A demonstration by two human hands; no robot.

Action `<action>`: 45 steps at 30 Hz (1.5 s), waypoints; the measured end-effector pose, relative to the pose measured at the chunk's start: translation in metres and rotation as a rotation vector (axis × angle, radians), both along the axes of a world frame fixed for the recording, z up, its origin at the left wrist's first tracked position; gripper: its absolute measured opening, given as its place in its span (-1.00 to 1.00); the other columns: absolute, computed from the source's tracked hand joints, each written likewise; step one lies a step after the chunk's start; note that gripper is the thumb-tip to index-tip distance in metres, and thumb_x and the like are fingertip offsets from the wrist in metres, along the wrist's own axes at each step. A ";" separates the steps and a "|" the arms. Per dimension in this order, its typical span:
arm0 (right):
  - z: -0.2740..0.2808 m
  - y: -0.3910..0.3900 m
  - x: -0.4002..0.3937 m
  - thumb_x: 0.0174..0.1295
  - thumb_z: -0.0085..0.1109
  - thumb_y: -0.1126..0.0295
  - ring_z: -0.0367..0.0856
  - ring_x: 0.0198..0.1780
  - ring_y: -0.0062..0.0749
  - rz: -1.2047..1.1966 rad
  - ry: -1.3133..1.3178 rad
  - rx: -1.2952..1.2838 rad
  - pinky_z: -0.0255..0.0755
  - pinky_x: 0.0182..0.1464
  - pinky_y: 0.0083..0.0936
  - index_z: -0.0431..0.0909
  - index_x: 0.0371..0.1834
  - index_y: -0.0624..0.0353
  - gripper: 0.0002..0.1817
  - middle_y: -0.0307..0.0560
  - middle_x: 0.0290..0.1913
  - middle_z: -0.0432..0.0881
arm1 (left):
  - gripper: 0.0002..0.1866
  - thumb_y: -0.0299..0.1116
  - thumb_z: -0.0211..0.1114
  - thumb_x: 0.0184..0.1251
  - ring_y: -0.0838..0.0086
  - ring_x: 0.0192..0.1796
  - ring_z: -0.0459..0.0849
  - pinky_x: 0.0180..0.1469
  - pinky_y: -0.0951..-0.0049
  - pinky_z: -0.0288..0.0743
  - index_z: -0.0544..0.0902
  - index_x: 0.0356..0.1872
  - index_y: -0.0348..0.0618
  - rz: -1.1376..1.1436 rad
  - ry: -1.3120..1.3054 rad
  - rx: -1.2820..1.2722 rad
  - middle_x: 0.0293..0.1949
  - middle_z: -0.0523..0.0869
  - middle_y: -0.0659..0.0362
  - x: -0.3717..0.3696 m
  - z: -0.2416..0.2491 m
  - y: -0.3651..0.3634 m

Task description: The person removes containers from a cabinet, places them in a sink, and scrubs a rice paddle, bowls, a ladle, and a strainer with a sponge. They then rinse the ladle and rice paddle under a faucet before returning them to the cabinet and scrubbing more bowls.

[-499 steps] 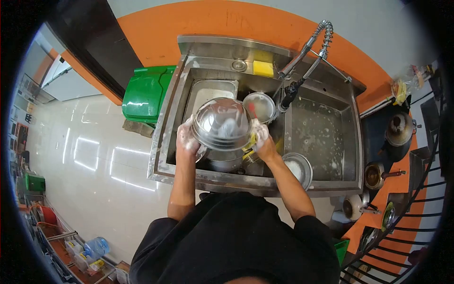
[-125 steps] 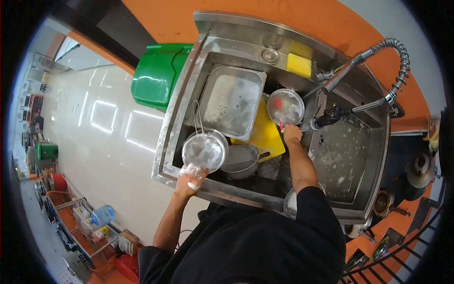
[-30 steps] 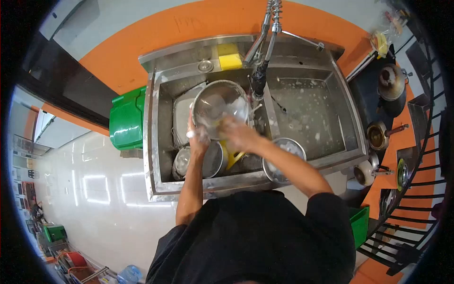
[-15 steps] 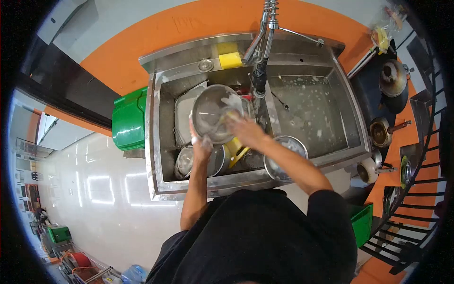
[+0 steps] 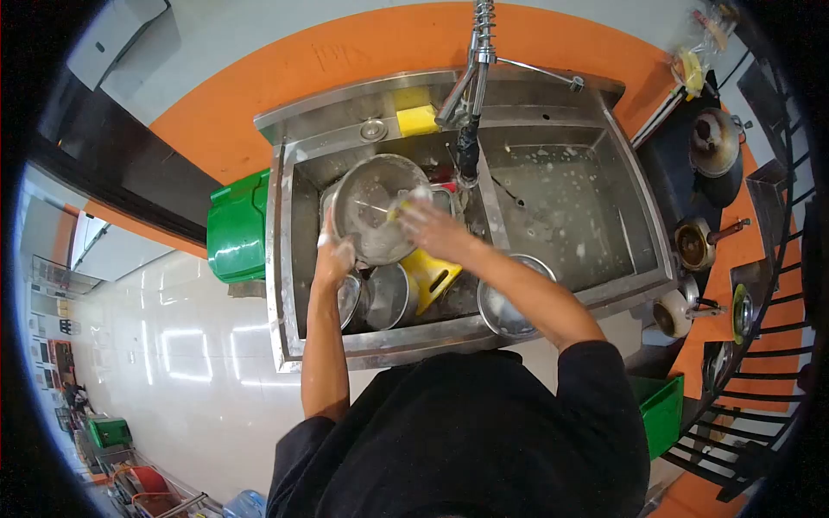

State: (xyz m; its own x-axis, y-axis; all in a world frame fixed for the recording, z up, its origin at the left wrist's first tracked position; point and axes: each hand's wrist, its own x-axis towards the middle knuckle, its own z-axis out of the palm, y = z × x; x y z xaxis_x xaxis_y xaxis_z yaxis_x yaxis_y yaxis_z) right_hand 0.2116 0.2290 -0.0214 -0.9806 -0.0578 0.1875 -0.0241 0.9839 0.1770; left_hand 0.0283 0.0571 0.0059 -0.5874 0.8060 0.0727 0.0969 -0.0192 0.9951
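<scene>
My left hand (image 5: 335, 257) grips the lower left rim of a round metal bowl (image 5: 371, 194), which is tilted over the left sink basin. Soap suds lie inside the bowl. My right hand (image 5: 427, 229) is at the bowl's right side, its fingers closed on a yellow sponge (image 5: 396, 210) that is partly hidden and blurred. Below the bowl are a metal pot (image 5: 386, 298) and a yellow plastic piece (image 5: 429, 274). Another metal bowl (image 5: 509, 302) rests at the front edge of the sink, under my right forearm.
A spring-hose faucet (image 5: 469, 147) hangs over the divider between the basins. The right basin (image 5: 561, 207) holds sudsy water. A yellow block (image 5: 418, 120) lies on the back ledge. A green bin (image 5: 237, 226) stands at the left, and pans (image 5: 693, 242) are at the right.
The bowl and my left hand have shifted left, with more of the pot below uncovered. My right hand has also moved a little to the left.
</scene>
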 end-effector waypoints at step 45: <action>-0.008 -0.020 0.014 0.19 0.13 0.31 0.15 0.49 0.04 -0.050 0.142 -0.598 0.07 0.50 -0.05 0.37 0.34 0.19 -0.40 0.02 0.40 0.37 | -0.16 -0.76 -0.07 -0.01 0.11 0.44 0.31 0.47 0.30 0.09 0.14 0.48 -0.24 0.154 0.070 0.118 0.38 0.35 -0.15 0.038 -0.010 -0.012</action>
State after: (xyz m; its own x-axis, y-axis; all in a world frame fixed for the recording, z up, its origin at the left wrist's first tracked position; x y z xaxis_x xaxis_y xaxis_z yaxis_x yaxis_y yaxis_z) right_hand 0.2254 0.2088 -0.0292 -0.9425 0.1429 0.3020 0.0078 0.9130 -0.4079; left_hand 0.0661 0.0446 -0.0045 -0.6933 0.6904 0.2067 0.1769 -0.1150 0.9775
